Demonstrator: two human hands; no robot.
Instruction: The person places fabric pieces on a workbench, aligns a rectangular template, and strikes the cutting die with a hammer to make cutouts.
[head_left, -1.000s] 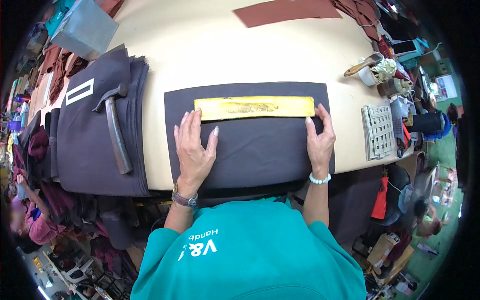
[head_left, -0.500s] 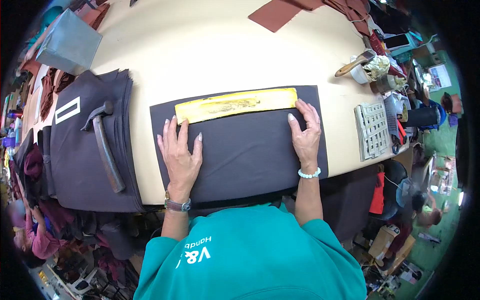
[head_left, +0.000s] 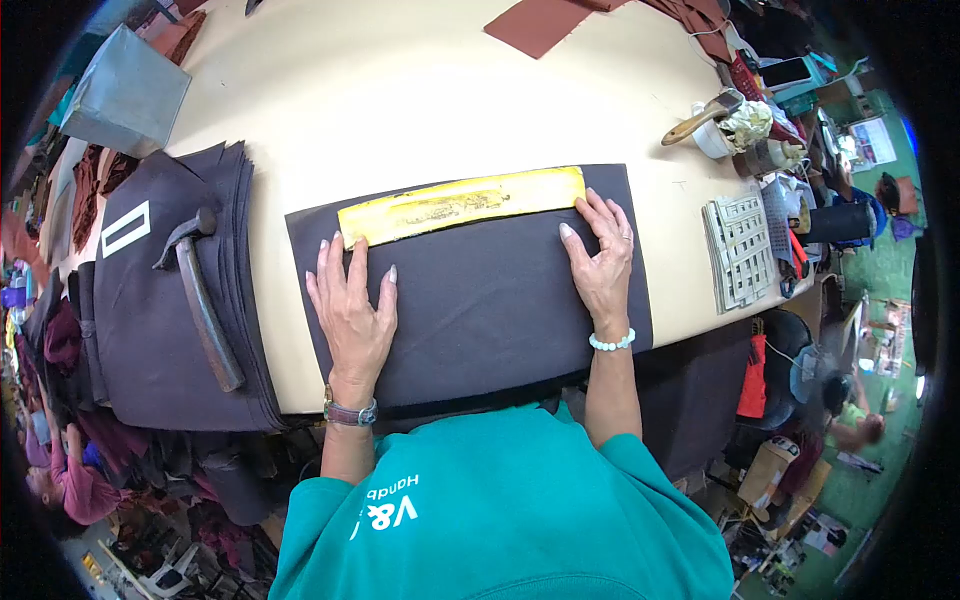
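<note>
A dark fabric panel [head_left: 480,300] lies flat at the table's near edge. Along its far side rests a yellow strip [head_left: 460,207] with dark smudges on its middle. My left hand [head_left: 352,322] is on the panel with fingers spread, its fingertips touching the strip's left end. At the strip's right end, my right hand [head_left: 603,262] has fingers stretched out, fingertips against the corner and thumb on the fabric. Neither hand grips anything.
Left, a hammer [head_left: 205,300] and a white rectangular frame [head_left: 125,229] lie on stacked dark fabric [head_left: 165,350]. A metal block [head_left: 128,92] stands behind. Right are a brush [head_left: 703,118] across a white tub [head_left: 712,140] and slotted pale sheets [head_left: 740,250]. Other people sit beyond both sides.
The whole view has shifted slightly as the camera moved. Both hands stay at the ends of the yellow strip, with no clear change in their hold.
</note>
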